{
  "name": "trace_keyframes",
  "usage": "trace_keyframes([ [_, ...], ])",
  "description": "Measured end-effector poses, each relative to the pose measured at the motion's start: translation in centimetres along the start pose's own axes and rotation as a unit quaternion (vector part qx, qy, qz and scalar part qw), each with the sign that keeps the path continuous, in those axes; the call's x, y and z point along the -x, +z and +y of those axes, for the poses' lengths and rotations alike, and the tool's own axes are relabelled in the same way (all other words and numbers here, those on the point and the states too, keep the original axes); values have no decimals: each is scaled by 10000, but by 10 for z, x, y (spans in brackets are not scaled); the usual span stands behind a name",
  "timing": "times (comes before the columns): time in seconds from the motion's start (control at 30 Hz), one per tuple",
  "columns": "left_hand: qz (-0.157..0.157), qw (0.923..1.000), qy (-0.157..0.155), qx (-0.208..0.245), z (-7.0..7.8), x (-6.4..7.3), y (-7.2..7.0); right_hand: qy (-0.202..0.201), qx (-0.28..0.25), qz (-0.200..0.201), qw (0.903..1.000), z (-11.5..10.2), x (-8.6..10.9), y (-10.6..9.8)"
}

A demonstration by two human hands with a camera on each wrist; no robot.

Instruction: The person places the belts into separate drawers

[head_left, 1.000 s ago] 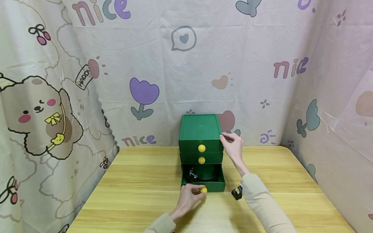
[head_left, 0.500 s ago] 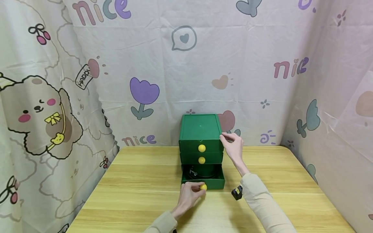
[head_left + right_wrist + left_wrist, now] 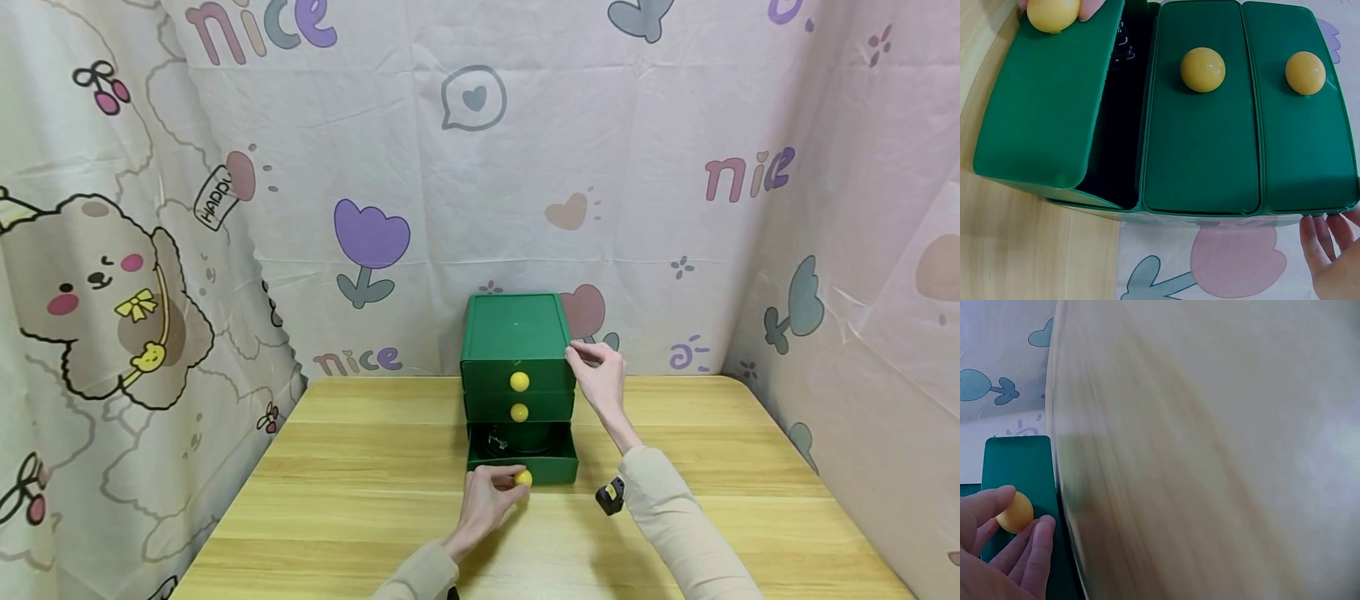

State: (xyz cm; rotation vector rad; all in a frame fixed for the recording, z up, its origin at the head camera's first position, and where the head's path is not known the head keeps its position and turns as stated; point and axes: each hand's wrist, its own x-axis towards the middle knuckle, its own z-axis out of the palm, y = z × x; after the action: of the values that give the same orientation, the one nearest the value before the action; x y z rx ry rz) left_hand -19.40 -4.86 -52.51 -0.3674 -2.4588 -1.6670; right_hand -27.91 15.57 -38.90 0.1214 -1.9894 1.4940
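Note:
A green three-drawer cabinet (image 3: 516,327) stands at the back middle of the table, its bottom drawer (image 3: 551,472) partly pulled out. Thumb and fingers of my left hand (image 3: 482,506) pinch that drawer's round yellow knob (image 3: 523,478), also visible in the left wrist view. Inside the drawer lies a dark coiled thing with a silvery metal part (image 3: 497,439), mostly in shadow. My right hand (image 3: 602,377) grips the cabinet's upper right front edge; in the right wrist view its fingertips (image 3: 1322,228) lie along the side wall. The upper two drawers are closed.
A small black object with a yellow label (image 3: 611,496) is near the right sleeve, by the forearm. The wooden table (image 3: 337,475) reaches back to a printed curtain (image 3: 450,208), with more curtain at left and right.
The bottom drawer has slid partway inward, with my left hand following on its knob. Less of the coiled thing shows. My right hand has stayed at the cabinet's edge.

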Motion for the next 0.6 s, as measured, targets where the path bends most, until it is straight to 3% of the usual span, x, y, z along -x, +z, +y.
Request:
trace_keyframes([
  [0.6, 141, 9994, -164, 264, -1, -5, 3, 94, -65, -32, 9999, -2, 1, 0],
])
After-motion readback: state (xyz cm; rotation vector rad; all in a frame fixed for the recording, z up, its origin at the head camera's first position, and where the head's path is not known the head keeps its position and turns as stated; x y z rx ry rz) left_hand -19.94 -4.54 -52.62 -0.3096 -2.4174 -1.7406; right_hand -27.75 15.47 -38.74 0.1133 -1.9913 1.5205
